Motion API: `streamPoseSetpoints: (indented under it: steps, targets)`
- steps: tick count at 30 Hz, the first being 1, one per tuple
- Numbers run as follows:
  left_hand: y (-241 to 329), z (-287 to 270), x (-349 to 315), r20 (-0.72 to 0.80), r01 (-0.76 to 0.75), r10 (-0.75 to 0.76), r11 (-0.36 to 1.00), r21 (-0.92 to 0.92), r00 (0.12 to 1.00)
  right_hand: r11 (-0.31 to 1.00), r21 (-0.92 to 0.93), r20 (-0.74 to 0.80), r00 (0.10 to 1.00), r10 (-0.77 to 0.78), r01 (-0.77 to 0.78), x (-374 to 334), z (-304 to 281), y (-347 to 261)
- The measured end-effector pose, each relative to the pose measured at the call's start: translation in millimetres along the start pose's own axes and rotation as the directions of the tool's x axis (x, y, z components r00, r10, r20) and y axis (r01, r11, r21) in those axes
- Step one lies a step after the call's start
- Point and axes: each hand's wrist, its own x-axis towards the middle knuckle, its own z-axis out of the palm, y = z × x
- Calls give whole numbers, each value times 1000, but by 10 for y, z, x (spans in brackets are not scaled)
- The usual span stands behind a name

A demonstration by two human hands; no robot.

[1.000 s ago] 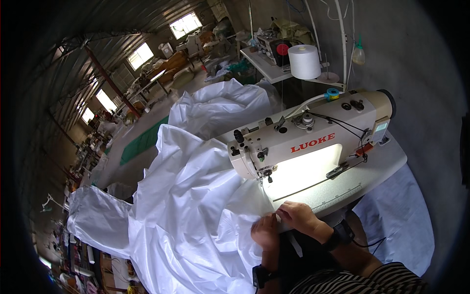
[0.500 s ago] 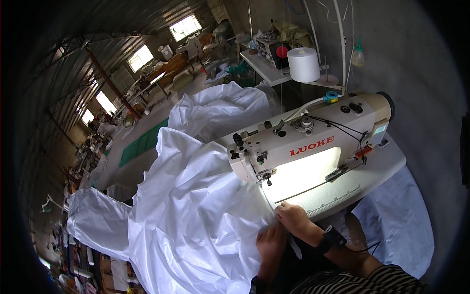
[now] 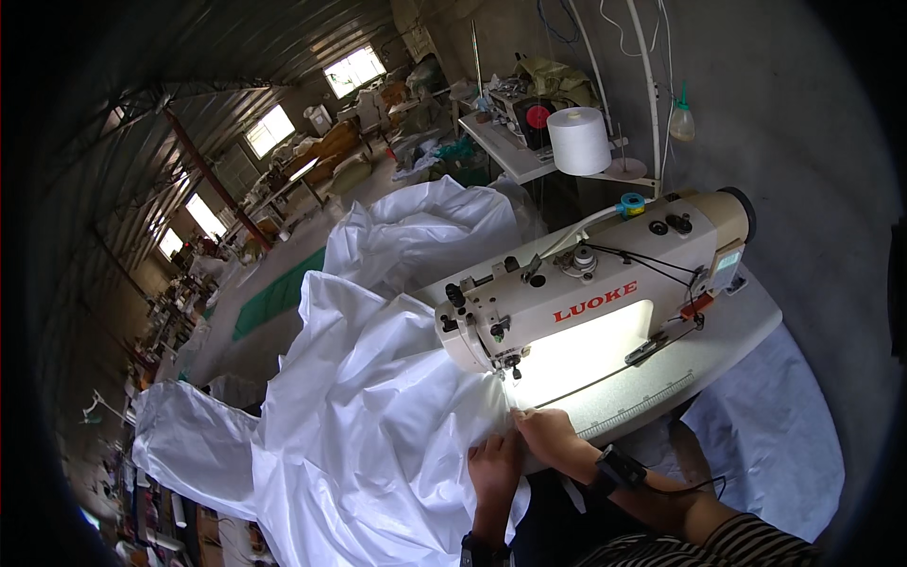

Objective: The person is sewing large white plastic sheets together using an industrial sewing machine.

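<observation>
A large sheet of glossy white fabric [image 3: 368, 416] lies in folds over the left end of the sewing machine [image 3: 605, 274] and hangs down in front. Its right edge runs under the needle area at the machine's lit head. Close in front of the needle, my right hand [image 3: 550, 438] pinches this edge with its fingertips. Just left of it and nearer to me, my left hand [image 3: 495, 470] has its fingers curled over the fabric, gripping it by the edge. Exactly how the fabric lies under the presser foot is too small to tell.
A white thread cone [image 3: 579, 142] stands behind the machine, and a small oil bottle [image 3: 682, 121] hangs by the grey wall. More white fabric [image 3: 770, 425] hangs at the right below the machine table [image 3: 652, 397]. A green strip [image 3: 279, 293] lies on the floor at left.
Both hands have moved left and a little closer to the needle with the fabric edge. The whole view has shifted slightly, with the machine now lower in it.
</observation>
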Motion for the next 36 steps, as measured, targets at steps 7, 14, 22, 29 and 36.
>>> streamPoseSetpoints:
  steps: [7,14,22,29,36]
  targets:
    - [-189,178,360,55,48,-46,998,-45,997,999,19,2,999,43,-43,374,68,176]
    - [-293,242,464,17,73,-72,995,-70,997,817,574,-87,989,123,-52,409,-50,598]
    - [-332,275,654,5,101,-101,995,6,995,838,545,-190,973,128,-4,668,-331,786]
    - [-323,289,562,29,75,-73,993,-95,997,919,394,-254,962,100,9,666,-221,936]
    - [-347,260,524,21,79,-77,992,-97,997,923,382,-195,972,128,-45,353,-516,948]
